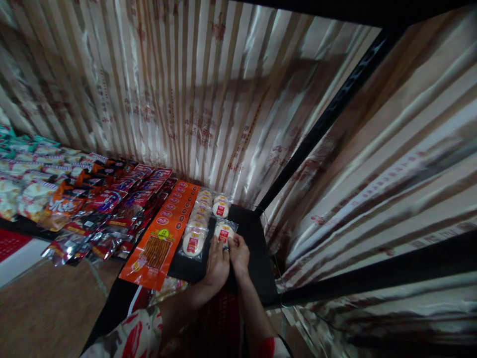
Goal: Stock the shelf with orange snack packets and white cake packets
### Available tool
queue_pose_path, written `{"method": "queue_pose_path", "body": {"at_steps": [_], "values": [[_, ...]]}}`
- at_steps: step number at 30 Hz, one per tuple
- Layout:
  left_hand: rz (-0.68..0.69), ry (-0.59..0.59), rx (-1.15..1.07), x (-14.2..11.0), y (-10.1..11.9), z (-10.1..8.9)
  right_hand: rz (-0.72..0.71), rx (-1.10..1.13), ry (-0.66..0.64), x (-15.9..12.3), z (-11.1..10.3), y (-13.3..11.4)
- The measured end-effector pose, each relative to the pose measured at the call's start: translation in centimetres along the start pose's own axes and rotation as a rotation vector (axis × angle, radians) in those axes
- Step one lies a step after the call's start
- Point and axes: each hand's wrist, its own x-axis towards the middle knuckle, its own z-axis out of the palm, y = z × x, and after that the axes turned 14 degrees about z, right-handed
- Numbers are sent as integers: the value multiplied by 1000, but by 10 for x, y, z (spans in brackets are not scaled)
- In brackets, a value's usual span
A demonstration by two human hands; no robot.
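Backdrop: pleated pale sheeting (208, 99) with reddish print, hanging behind and to the right; light dim.
Frame: black post (328, 119), slanting across the view at the right, its foot at the shelf's far right corner.
Surface: black shelf (257, 248), a bare strip showing along its right side.
Wrapped disc (224, 230): round and white, clear wrapper, red label facing up; at the right part of the shelf, between the fingertips of both hands. Contact with the shelf below: cannot tell.
Left hand (218, 264): fingers nearly straight, lying against the near left edge of the wrapper; a ring on one finger. Whether it pinches or only steadies: cannot tell.
Right hand (239, 254): fingers curled, thumb and fingertips closed on the near right corner of the wrapper.
Behind the hands: single matching packet (221, 207), lying just beyond the wrapped disc.
Left column: overlapping row of similar packets (193, 242), running front to back, beside the wrapped disc.
Orange pack (163, 236): long and flat, brown sticks pictured near its front end, lying left of the row.
Far left: dark red packets (112, 201), then orange-and-black bags (65, 206), pale bags (35, 191), green-topped bags (22, 144).
Sleeve (130, 334): white with red pattern, on the left arm.
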Motion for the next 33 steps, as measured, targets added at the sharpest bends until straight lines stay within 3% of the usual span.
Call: {"method": "queue_pose_path", "body": {"at_steps": [14,25,33], "values": [[-30,19,35,37,-4,11,-12,-77,35,26,18,-12],[6,-23,280,62,-15,19,-50,-130,43,46,32,-18],[150,7,286,78,-38,23,-99,-140,88,57,41,-17]]}}
